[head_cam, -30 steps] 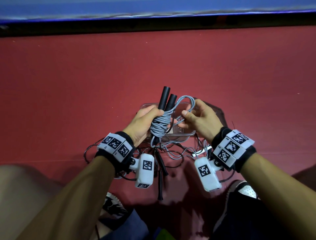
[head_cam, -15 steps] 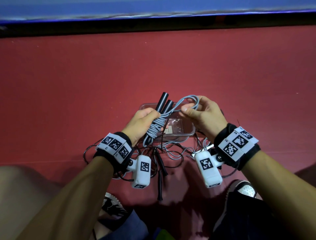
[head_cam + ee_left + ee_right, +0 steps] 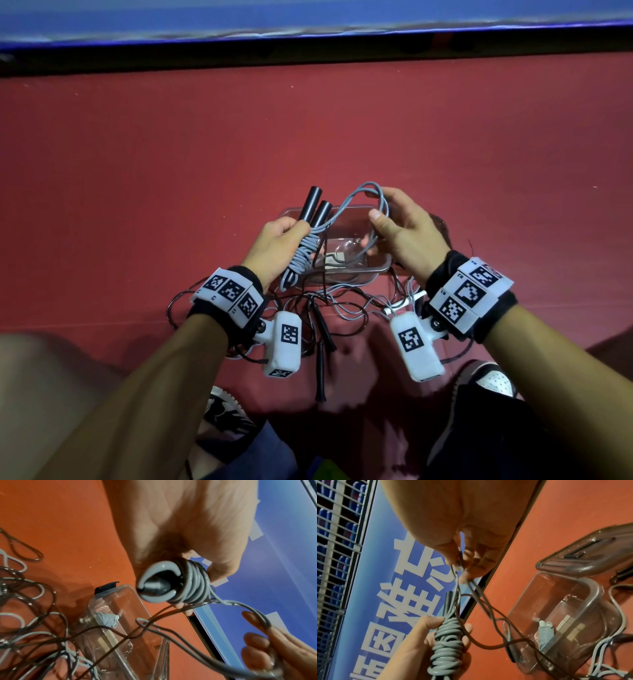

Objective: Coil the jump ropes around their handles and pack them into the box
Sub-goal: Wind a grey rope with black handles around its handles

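Observation:
My left hand grips two black handles held side by side, with grey rope coiled tightly around them. From the coil a free loop of the grey rope arcs to the right, where my right hand pinches it between thumb and fingers. Both hands hover over a clear plastic box on the red floor. In the right wrist view a small, wound, pale-blue rope bundle lies inside the box. The left wrist view shows the coil end-on.
A tangle of grey and dark ropes lies on the floor between my wrists, with a loose black-handled rope trailing toward me. The box lid rests behind the box. My shoes and knees frame the near edge; a blue banner runs along the far side.
My right hand has drawn the rope loop up and to the right, away from the handles. My left hand has tilted the wrapped handles leftward and lowered slightly.

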Available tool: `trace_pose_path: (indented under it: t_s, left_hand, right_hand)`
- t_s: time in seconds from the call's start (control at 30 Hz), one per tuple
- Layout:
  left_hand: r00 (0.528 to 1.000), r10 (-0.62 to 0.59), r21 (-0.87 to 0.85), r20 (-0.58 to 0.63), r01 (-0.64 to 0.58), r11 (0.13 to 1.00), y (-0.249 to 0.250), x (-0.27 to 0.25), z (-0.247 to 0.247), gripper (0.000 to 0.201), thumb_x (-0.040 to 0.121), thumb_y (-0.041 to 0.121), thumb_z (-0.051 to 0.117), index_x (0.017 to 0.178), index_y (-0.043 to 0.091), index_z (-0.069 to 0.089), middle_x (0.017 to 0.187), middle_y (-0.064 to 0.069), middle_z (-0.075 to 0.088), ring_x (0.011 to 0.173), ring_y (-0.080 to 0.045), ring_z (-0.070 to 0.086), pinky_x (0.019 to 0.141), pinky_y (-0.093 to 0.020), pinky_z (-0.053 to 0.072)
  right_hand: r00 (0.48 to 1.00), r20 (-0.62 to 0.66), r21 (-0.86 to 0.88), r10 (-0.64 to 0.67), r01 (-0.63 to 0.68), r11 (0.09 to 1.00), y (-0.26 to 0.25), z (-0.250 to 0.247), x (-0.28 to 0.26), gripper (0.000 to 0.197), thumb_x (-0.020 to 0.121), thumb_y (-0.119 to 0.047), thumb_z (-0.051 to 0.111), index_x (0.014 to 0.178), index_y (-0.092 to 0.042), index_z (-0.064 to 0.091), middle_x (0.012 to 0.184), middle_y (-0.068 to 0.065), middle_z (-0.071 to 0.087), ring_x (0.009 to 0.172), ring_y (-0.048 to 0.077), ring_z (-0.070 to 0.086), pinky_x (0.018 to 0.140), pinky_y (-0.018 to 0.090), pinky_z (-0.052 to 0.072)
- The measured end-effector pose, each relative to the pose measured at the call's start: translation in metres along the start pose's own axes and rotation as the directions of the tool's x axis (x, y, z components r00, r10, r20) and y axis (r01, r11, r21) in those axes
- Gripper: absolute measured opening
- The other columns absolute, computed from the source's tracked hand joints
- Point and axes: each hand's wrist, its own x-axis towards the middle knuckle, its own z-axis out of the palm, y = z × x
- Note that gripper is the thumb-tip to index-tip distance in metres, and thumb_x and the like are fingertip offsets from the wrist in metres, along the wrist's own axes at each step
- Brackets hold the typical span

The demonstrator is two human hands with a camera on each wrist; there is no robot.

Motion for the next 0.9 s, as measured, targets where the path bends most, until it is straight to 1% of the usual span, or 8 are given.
trace_pose_path:
  t_s: [0.13, 0.23, 0.3, 0.4, 0.5, 0.6, 0.7, 0.9]
  left_hand:
    - [1.000, 0.005, 0.046, -0.015, -0.004, 0.999, -0.001, 0.001, -0.001, 0.061, 0.071, 0.046, 0.061, 0.105, -0.004, 0.059, 0.086, -0.021, 0.069, 0.075, -0.027, 0.061, 0.073, -0.055, 0.055]
    - [0.998, 0.011, 0.046, -0.056, -0.008, 0.999, -0.002, 0.003, -0.003, 0.064, 0.068, 0.049, 0.059, 0.103, -0.004, 0.059, 0.082, -0.011, 0.061, 0.071, -0.024, 0.055, 0.069, -0.042, 0.045]
    - [0.998, 0.013, 0.030, -0.064, -0.011, 0.999, -0.003, 0.005, -0.004, 0.066, 0.067, 0.051, 0.060, 0.103, -0.004, 0.059, 0.084, -0.012, 0.064, 0.071, -0.026, 0.057, 0.073, -0.041, 0.047]
    - [0.999, 0.030, 0.001, -0.042, -0.030, 1.000, -0.002, 0.003, -0.003, 0.057, 0.070, 0.048, 0.062, 0.102, 0.001, 0.062, 0.098, -0.029, 0.072, 0.083, -0.036, 0.070, 0.085, -0.060, 0.055]
    - [0.998, 0.068, -0.017, -0.016, -0.069, 0.997, 0.003, -0.001, 0.000, 0.042, 0.074, 0.042, 0.063, 0.094, 0.006, 0.065, 0.099, -0.029, 0.072, 0.085, -0.042, 0.070, 0.086, -0.058, 0.055]
    - [0.996, 0.089, -0.030, 0.023, -0.089, 0.996, 0.007, -0.003, 0.002, 0.022, 0.080, 0.036, 0.061, 0.086, 0.015, 0.065, 0.094, -0.029, 0.071, 0.080, -0.033, 0.065, 0.077, -0.055, 0.054]
    - [0.995, 0.092, -0.014, 0.037, -0.092, 0.996, 0.008, -0.005, 0.005, 0.021, 0.079, 0.036, 0.060, 0.083, 0.016, 0.062, 0.083, -0.017, 0.063, 0.075, -0.027, 0.058, 0.073, -0.042, 0.046]
    - [0.993, 0.103, 0.002, 0.057, -0.103, 0.995, 0.004, -0.002, 0.006, 0.021, 0.081, 0.036, 0.059, 0.083, 0.016, 0.063, 0.081, -0.014, 0.061, 0.073, -0.026, 0.056, 0.071, -0.041, 0.044]
  right_hand:
    - [0.999, -0.044, -0.187, -0.028, 0.020, 0.982, 0.006, -0.005, 0.006, 0.031, 0.100, -0.013, 0.049, 0.124, -0.028, 0.061, 0.079, -0.006, 0.060, 0.072, 0.013, 0.056, 0.072, 0.033, 0.047]
    - [0.998, -0.061, -0.187, -0.018, 0.006, 0.982, 0.006, -0.005, 0.007, 0.026, 0.092, -0.027, 0.052, 0.113, -0.035, 0.066, 0.097, -0.007, 0.070, 0.088, 0.015, 0.062, 0.088, 0.039, 0.050]
    - [0.999, -0.052, -0.230, 0.017, -0.028, 0.973, 0.008, -0.006, 0.007, 0.017, 0.094, -0.023, 0.055, 0.105, -0.026, 0.067, 0.094, -0.002, 0.071, 0.084, 0.018, 0.062, 0.084, 0.037, 0.051]
    - [0.995, -0.035, -0.304, 0.097, -0.103, 0.947, 0.018, -0.005, 0.005, 0.007, 0.091, -0.017, 0.060, 0.095, -0.021, 0.063, 0.084, -0.003, 0.068, 0.077, 0.019, 0.062, 0.079, 0.044, 0.055]
    - [0.990, -0.022, -0.429, 0.138, -0.134, 0.894, 0.025, -0.004, 0.003, 0.030, 0.087, -0.021, 0.062, 0.114, -0.029, 0.053, 0.091, -0.006, 0.069, 0.086, 0.017, 0.067, 0.087, 0.040, 0.055]
    - [0.991, -0.007, -0.468, 0.131, -0.119, 0.876, 0.023, -0.001, 0.002, 0.041, 0.091, -0.021, 0.064, 0.128, -0.027, 0.048, 0.100, -0.004, 0.068, 0.091, 0.018, 0.067, 0.088, 0.037, 0.054]
    - [0.995, 0.013, -0.443, 0.098, -0.082, 0.893, 0.020, -0.001, 0.002, 0.030, 0.089, -0.019, 0.070, 0.115, -0.028, 0.058, 0.095, -0.010, 0.065, 0.085, 0.014, 0.064, 0.086, 0.038, 0.055]
    - [0.999, 0.039, -0.437, -0.023, 0.038, 0.899, 0.012, 0.004, -0.002, 0.016, 0.080, -0.027, 0.079, 0.079, -0.024, 0.063, 0.073, -0.006, 0.064, 0.064, 0.007, 0.055, 0.069, 0.033, 0.051]
